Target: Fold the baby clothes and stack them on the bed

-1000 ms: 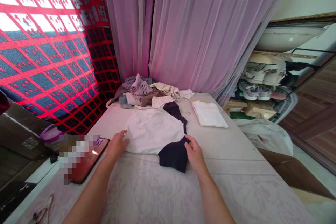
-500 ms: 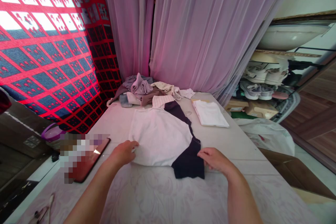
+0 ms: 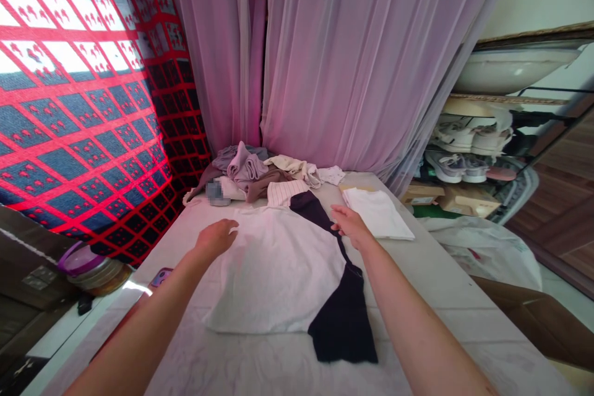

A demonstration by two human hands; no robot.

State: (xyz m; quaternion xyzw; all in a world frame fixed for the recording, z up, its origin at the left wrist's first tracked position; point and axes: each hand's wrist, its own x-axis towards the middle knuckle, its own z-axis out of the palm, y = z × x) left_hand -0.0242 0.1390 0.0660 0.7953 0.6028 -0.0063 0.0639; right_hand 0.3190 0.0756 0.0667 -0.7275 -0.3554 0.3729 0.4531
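Observation:
A white T-shirt [image 3: 278,266] with dark sleeves lies spread on the table, its neck side to the right. My left hand [image 3: 217,239] is beside the shirt's far left corner, fingers loosely bent and apart, with no cloth visibly gripped. Over the far dark sleeve [image 3: 312,207], near the collar, my right hand [image 3: 351,224] reaches with fingers slightly curled and apart; whether they touch the cloth I cannot tell. The near dark sleeve [image 3: 348,318] lies flat toward me.
Crumpled clothes [image 3: 250,167] are piled at the back by the purple curtain [image 3: 343,62]. A folded white garment [image 3: 380,213] lies at the back right. A phone [image 3: 161,276] is partly behind my left arm. Shoes [image 3: 457,164] sit on the right rack.
Both hands have moved away from me, the right from the near sleeve to the far one. The shirt's near left edge is spread further toward me. The view has shifted slightly.

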